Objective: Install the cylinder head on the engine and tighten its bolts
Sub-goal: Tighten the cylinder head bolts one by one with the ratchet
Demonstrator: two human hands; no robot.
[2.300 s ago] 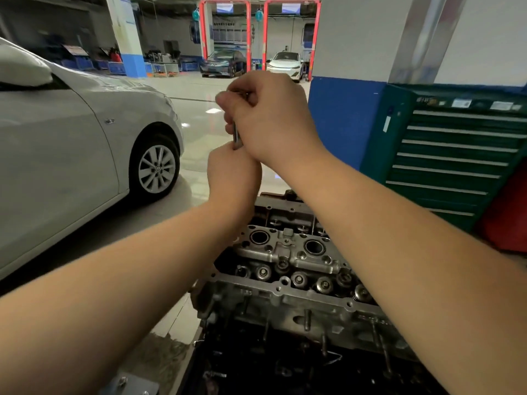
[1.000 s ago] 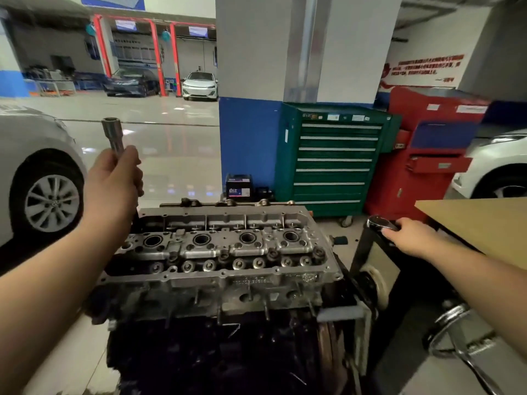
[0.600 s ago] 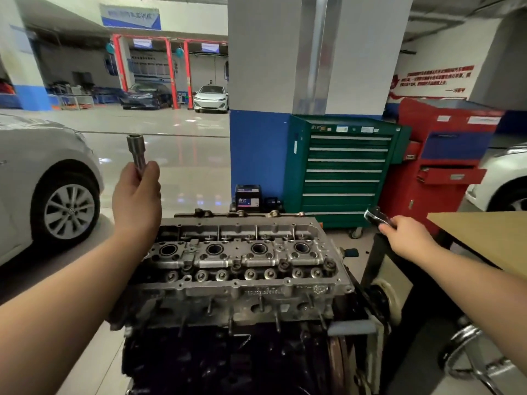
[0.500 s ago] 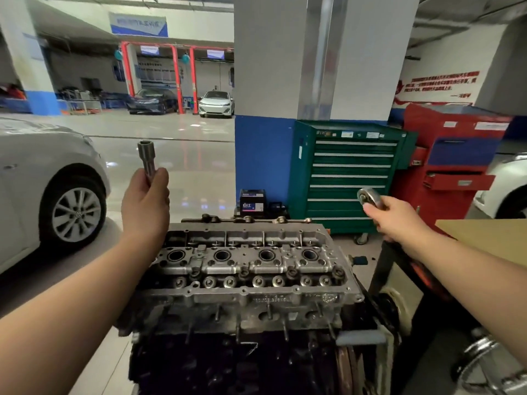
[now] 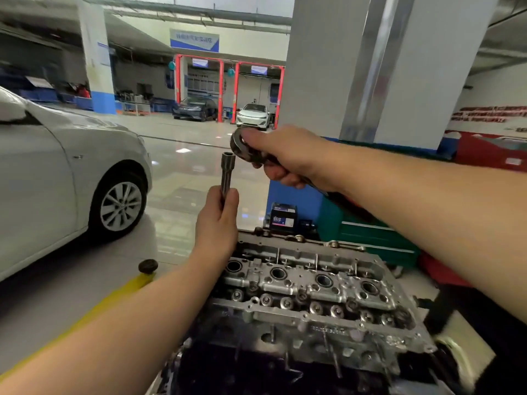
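The bare grey aluminium cylinder head (image 5: 310, 292) sits on top of the dark engine block (image 5: 256, 372), low and right of centre in your view, just below your two raised hands.

Around it: a silver car (image 5: 65, 178) stands to your left with its front wheel showing. A small black round knob (image 5: 148, 265) lies at the end of a yellow painted floor line (image 5: 85, 317). Behind the engine, a small black battery box with a white label (image 5: 282, 218) rests on the floor against a white pillar with a blue base (image 5: 356, 67). A green drawer cabinet (image 5: 368, 235) is partly hidden by your right forearm, with a red cabinet (image 5: 490, 152) beyond it.

Your left hand (image 5: 216, 223) is curled round the lower end of a long dull-steel socket extension (image 5: 227, 173), held upright with its open end on top. Your right hand (image 5: 288, 158) grips a steel ratchet wrench (image 5: 242, 146) by its neck, the round head just above and right of the socket's top; the two tools are near but apart.

The head shows four round, dark plug wells in a row along its top, with a line of small round valve caps and bolts in front of them. Thin studs stick out of its near face.

The floor is glossy pale tile reflecting ceiling lights. Far back, a dark car (image 5: 195, 108) and a white car (image 5: 253, 115) are parked between red lift posts (image 5: 220, 89).
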